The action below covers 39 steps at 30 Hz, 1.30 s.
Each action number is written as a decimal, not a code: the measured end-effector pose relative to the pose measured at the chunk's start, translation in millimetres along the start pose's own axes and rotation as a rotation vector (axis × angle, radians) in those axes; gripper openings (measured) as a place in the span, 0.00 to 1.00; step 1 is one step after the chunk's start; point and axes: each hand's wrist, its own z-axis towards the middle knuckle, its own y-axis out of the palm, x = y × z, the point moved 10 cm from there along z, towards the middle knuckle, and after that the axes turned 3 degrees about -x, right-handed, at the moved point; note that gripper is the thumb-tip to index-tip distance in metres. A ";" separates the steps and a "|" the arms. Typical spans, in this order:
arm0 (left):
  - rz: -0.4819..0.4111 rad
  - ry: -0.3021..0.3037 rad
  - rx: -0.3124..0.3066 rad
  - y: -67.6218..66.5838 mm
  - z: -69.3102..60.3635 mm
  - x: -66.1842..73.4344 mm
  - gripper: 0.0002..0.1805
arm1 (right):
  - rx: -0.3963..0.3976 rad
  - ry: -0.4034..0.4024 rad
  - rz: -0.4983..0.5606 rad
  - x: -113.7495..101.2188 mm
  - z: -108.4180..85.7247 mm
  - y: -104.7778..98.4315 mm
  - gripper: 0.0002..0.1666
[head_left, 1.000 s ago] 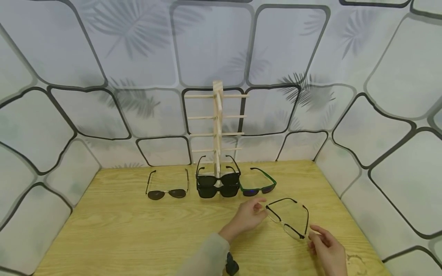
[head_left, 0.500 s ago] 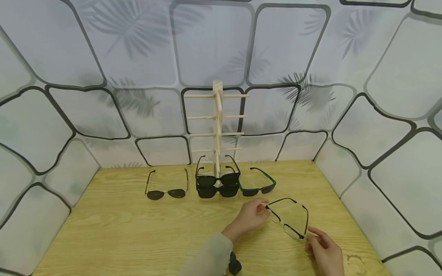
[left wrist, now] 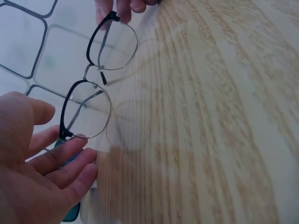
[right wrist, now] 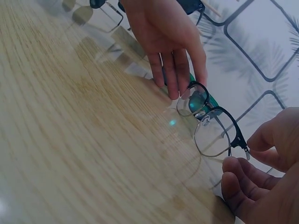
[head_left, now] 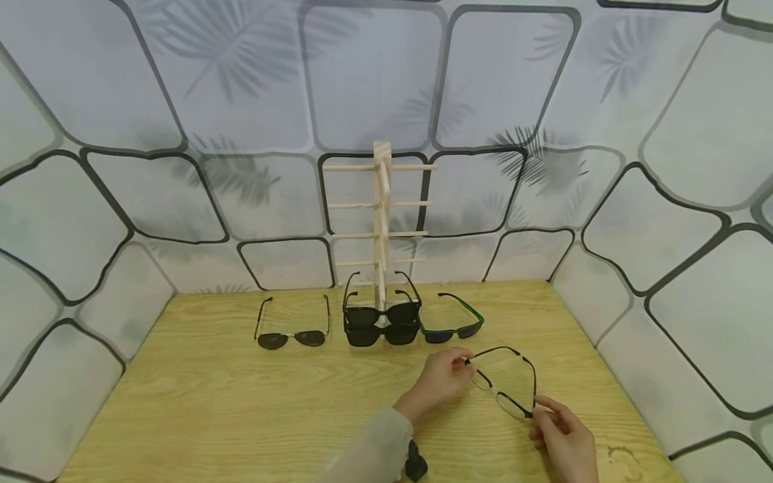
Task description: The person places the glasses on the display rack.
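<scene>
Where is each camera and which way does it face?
Head: on the head, looking forward and down at clear eyeglasses with black browlines; left hand, right hand, pale sleeve show.
Left wrist: worn there, facing the eyeglasses; both hands show.
Right wrist: worn there, facing them from the opposite end; both hands.
Both wrist views share the eyeglasses.

— What runs out of the head view?
— The left sleeve (head_left: 368, 451) and the wrist of the right hand (head_left: 565, 436), both at the bottom edge. The dark object (head_left: 415, 464) beside the sleeve is too unclear to name.
— And hidden?
— The foot of the wooden rack (head_left: 382, 201), behind the black sunglasses (head_left: 400, 335).
— And the clear glasses (head_left: 512, 404)?
— Whether the left hand (head_left: 443, 377) touches them is too small to tell there
</scene>
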 end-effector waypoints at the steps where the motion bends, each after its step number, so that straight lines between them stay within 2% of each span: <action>1: 0.002 0.004 0.007 0.5 0.4 0.0 0.15 | 0.001 -0.002 0.005 -0.1 -0.2 -0.1 0.26; 7: 0.005 0.025 0.028 1.3 2.9 -0.3 0.14 | -0.016 -0.008 0.010 -1.0 -0.6 1.8 0.24; 13: -0.034 0.027 0.029 1.1 3.9 0.2 0.13 | -0.042 -0.004 -0.009 -1.1 0.0 3.8 0.24; 18: -0.073 0.051 0.050 -2.3 1.2 4.6 0.12 | -0.016 -0.014 -0.010 -3.0 -0.5 2.1 0.24; 27: -0.162 0.013 0.050 -5.3 -4.1 4.8 0.11 | 0.055 -0.038 0.038 -13.0 -1.4 -8.6 0.21; 33: -0.208 0.009 0.031 -9.4 -10.2 13.7 0.12 | 0.085 -0.004 0.031 -21.0 -3.0 -16.1 0.21; 39: -0.249 0.055 0.015 -17.7 -16.2 31.7 0.12 | 0.107 -0.011 0.020 -33.8 -5.5 -24.2 0.20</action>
